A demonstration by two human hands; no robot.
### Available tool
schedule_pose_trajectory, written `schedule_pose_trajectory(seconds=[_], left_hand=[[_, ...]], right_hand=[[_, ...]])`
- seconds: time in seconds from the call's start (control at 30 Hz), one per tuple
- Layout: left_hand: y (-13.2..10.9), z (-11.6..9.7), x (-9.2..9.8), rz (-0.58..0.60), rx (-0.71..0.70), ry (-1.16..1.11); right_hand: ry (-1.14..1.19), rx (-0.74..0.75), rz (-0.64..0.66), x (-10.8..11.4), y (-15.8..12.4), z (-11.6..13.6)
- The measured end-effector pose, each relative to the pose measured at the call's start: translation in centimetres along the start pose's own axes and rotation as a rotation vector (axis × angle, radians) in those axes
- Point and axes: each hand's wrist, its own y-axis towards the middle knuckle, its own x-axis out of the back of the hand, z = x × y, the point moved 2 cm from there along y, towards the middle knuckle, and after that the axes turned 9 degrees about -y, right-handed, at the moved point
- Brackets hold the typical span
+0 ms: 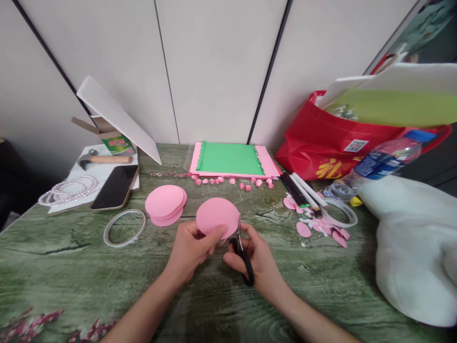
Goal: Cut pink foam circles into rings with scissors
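Observation:
Between the thumb and fingers of my left hand (193, 247) is a pink paper circle (217, 214), held up above the table. My right hand (259, 259) grips a pair of scissors (244, 259) with black handles. The scissor blades point away from me and lie at the right edge of the circle; whether they have cut into it I cannot tell. To the left of my left hand lies a stack of pink paper circles (164, 202). Several small curled pink paper pieces (232, 181) form a row beyond my hands.
Green and pink sheets (230, 159) lie at the back. On the left are a tape roll (124, 228), phone (116, 186), hammer (103, 159) and bead string (71, 188). Pens (303, 193), paper scraps (323, 226), another tape roll (352, 221), a bottle (385, 159) and red bag (307, 136) stand right.

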Motion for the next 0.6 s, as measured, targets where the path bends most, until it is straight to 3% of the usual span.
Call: schedule_pose_trajectory(seconds=[0.23,0.47,0.6], left_hand=[[0.12,-0.03,-0.06,0.03,-0.028,-0.066],[0.65,0.09,0.68,-0.131,-0.136,-0.275],[0.86,-0.13,0.85,-0.125,-0.163,-0.319]], right_hand=[[-0.028,0.025,0.02,0.27,0.2,0.44],[-0.139,0.021,0.146,-0.1,0.07,0.36],[-0.107,0.087,-0.051,0.44,0.35,0.99]])
